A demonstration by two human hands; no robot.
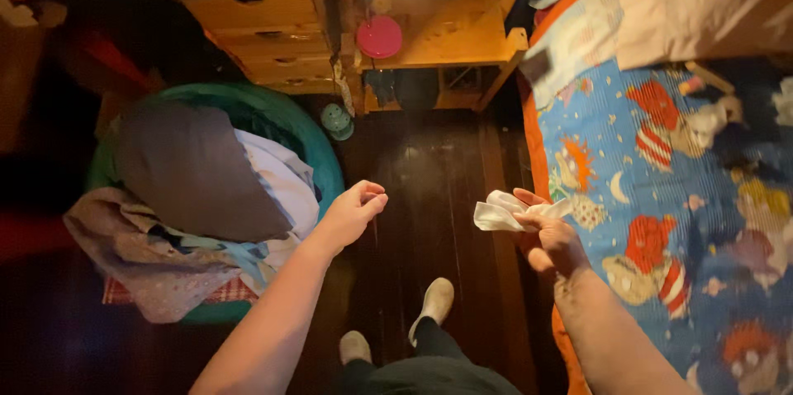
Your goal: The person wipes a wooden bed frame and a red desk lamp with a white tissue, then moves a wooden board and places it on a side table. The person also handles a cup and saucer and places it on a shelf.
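Right hand (pixel 552 240): fingers pinching a small white cloth (pixel 500 211), held above the dark wooden floor (pixel 429 172) just beside the bed's cartoon-print blue bedspread (pixel 661 197). Left hand (pixel 355 211): holds nothing, fingers loosely curled together. Teal laundry basket (pixel 310 130), at left: heaped with clothing, a grey garment (pixel 194 168) uppermost, white and patterned pieces beneath.

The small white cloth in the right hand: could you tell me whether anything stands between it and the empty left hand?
Nothing visible does. The white cloth hangs pinched in the right hand; the left hand is empty, and only open air above the dark wooden floor separates them.
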